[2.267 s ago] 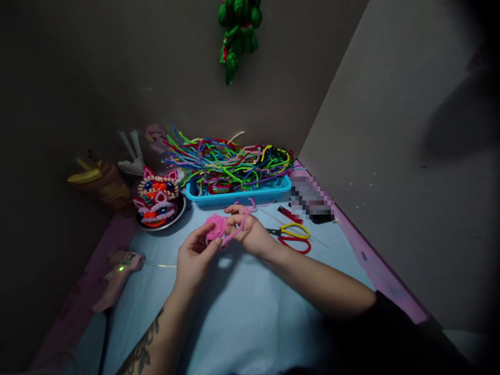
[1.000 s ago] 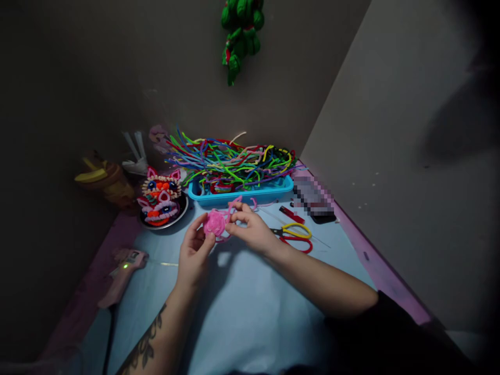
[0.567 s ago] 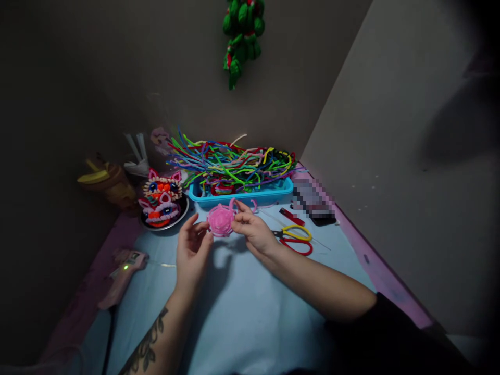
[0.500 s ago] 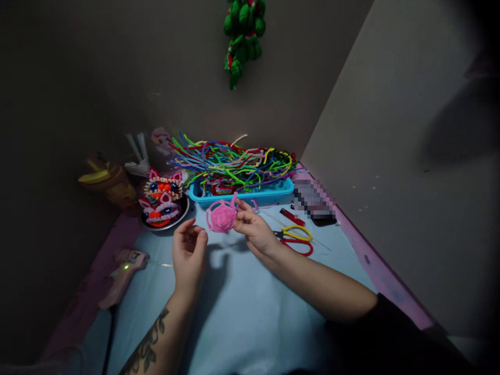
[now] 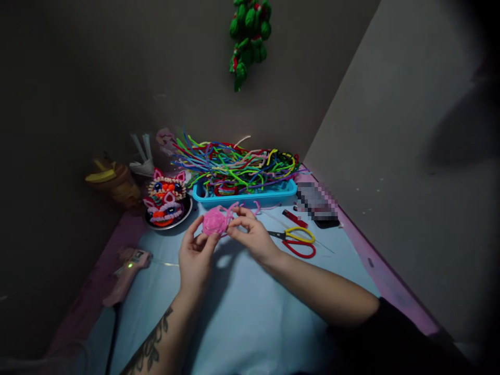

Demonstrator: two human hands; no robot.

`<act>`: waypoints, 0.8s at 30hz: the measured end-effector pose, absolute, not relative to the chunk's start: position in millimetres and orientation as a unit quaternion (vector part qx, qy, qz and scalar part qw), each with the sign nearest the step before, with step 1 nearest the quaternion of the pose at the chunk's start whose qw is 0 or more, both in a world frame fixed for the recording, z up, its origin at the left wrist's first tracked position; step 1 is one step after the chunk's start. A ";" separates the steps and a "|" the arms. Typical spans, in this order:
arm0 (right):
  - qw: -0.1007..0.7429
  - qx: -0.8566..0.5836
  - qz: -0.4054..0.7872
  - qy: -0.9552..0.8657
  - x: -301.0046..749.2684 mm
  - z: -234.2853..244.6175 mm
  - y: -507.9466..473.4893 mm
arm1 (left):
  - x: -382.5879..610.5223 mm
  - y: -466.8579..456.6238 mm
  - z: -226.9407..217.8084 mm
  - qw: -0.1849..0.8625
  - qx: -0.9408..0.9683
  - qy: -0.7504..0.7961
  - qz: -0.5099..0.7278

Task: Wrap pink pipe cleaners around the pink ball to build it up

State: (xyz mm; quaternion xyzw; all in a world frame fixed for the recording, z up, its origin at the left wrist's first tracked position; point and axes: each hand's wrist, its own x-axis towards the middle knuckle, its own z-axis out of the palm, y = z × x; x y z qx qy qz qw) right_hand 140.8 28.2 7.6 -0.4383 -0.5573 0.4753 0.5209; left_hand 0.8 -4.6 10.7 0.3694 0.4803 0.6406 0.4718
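Note:
A round pink coil of fuzzy pipe cleaner [image 5: 214,221], with loose strands at its right, is held up over the blue table covering. My left hand [image 5: 198,250] grips its left and lower edge between thumb and fingers. On the right side, my right hand [image 5: 252,234] pinches the coil's edge near the loose strands; its fingertips partly hide what they hold. Just right of that hand lie scissors [image 5: 299,241] with one yellow and one red handle loop.
Behind is a blue tray [image 5: 244,195] heaped with colourful pipe cleaners [image 5: 238,161]. A bowl [image 5: 187,211] holds fuzzy animal-faced pieces [image 5: 166,208]. Left lies a pink glue gun [image 5: 128,276] with a green light. A phone [image 5: 318,205] and a red lighter-like object [image 5: 295,218] are right.
My left hand has closed onto the pink coil, which has shifted slightly left and tilted. My right hand stays at its right edge. The view has swung a little left.

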 end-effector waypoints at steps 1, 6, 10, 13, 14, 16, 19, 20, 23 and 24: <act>0.530 -0.452 0.441 -0.566 143.8 10.4 28.9 | -0.5 -3.3 11.3 0.477 0.359 0.482 0.642; 0.544 -0.482 0.298 -0.619 160.2 24.6 38.0 | -3.6 -0.5 11.4 0.504 0.347 0.471 0.636; 0.502 -0.474 0.258 -0.676 168.5 25.6 50.4 | -4.0 -1.6 10.0 0.525 0.360 0.454 0.624; 0.434 -0.475 0.277 -0.713 172.8 22.5 58.9 | -4.7 -1.6 9.1 0.532 0.364 0.451 0.617; 0.423 -0.476 0.280 -0.718 174.4 22.1 60.6 | -4.9 -1.3 9.0 0.532 0.365 0.450 0.617; 0.437 -0.479 0.259 -0.716 178.0 22.9 62.0 | -5.0 -0.5 9.0 0.530 0.366 0.452 0.617; 0.481 -0.472 0.188 -0.715 183.9 27.3 60.0 | -4.8 0.9 9.9 0.525 0.361 0.465 0.615; 0.484 -0.465 0.171 -0.721 185.5 29.0 58.7 | -4.8 1.3 10.2 0.523 0.357 0.471 0.614; 0.479 -0.436 0.153 -0.746 188.0 32.2 54.9 | -5.3 2.5 10.9 0.521 0.345 0.487 0.610; 0.480 -0.426 0.152 -0.752 188.0 32.7 53.7 | -5.5 2.8 10.9 0.520 0.342 0.492 0.609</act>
